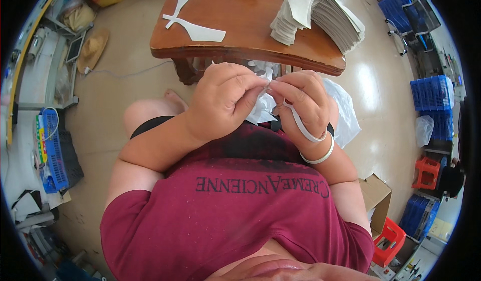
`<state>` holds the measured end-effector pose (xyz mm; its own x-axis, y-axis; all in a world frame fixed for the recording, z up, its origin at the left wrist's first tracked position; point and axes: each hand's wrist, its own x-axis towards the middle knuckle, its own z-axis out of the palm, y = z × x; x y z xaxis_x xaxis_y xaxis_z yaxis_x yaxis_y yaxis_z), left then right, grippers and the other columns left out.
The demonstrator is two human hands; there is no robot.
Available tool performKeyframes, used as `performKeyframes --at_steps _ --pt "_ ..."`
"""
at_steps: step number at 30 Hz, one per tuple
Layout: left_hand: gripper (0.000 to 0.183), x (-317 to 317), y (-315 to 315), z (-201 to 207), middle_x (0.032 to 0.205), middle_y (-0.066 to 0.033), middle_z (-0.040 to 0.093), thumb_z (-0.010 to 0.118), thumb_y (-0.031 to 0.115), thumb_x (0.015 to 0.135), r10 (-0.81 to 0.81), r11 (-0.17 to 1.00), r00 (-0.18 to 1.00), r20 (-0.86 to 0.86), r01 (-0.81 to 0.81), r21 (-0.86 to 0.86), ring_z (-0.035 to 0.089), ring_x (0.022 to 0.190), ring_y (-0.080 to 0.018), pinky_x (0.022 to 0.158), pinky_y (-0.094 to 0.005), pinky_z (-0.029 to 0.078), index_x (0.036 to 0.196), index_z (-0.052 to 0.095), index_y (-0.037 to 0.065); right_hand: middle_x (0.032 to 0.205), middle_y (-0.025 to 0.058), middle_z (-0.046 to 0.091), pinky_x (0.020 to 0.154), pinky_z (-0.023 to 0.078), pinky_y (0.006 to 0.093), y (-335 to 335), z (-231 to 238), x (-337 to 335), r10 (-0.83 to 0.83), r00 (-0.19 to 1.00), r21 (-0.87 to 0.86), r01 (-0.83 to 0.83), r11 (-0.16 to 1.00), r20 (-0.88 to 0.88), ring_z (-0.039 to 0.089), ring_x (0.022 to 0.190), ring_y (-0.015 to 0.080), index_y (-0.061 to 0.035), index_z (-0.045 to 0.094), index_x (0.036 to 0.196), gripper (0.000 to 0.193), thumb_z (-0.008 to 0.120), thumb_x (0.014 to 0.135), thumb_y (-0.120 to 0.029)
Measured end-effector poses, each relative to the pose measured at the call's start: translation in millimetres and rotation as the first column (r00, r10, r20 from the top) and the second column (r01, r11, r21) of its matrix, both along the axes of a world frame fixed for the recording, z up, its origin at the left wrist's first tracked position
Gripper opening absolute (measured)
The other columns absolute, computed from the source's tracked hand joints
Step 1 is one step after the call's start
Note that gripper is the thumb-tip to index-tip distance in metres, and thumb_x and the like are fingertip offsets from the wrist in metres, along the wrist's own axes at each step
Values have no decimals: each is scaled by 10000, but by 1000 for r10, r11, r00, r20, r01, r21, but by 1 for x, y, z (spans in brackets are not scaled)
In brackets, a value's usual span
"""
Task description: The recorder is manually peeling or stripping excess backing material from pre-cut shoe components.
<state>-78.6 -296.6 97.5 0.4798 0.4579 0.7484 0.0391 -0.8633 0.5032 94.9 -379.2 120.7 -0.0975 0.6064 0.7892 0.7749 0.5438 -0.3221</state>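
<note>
My left hand (223, 98) and my right hand (305, 100) meet in front of my body, just short of the table edge. Both are closed, with thumb and fingertips pinched together almost touching. What lies between the fingertips is too small to make out. A narrow white strip (302, 124) curves out from my right fingers and round beneath that hand toward the wrist. A small white tip (213, 62) pokes up behind my left knuckles. On my right wrist sits a pale bracelet (323, 153). Crumpled white plastic (263, 111) shows below and behind the hands.
The brown wooden table (235, 10) carries flat white curved cut pieces (198, 30) at left and a fanned stack of similar pieces (333, 23) at right. A white plastic bag (345, 113) and a cardboard box (376, 198) stand at my right, near a red stool (390, 243).
</note>
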Motion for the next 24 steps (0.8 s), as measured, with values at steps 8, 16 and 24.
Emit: performKeyframes --at_steps 8,16,24 --pt "231 -5 7 6 905 -40 660 737 -27 734 -37 970 998 -50 48 238 600 776 -210 687 -315 443 934 675 69 908 60 632 654 457 325 -4 5 -1 -75 997 -44 76 996 24 583 750 208 -103 722 912 322 811 619 -4" --pt "161 -8 4 9 924 -68 646 703 -27 803 -233 972 972 -41 233 -18 605 801 -202 687 -294 471 938 653 46 1013 101 590 633 486 302 -4 4 3 8 999 -13 -8 1000 -47 577 838 225 -136 753 976 393 849 608 -36" --pt "204 -3 -6 7 893 -58 642 695 -5 788 -194 926 976 97 214 -309 610 769 -254 706 -351 471 972 660 75 981 91 574 673 448 311 -7 -9 5 28 1000 41 -28 999 5 565 815 217 -103 732 1050 414 813 661 13"
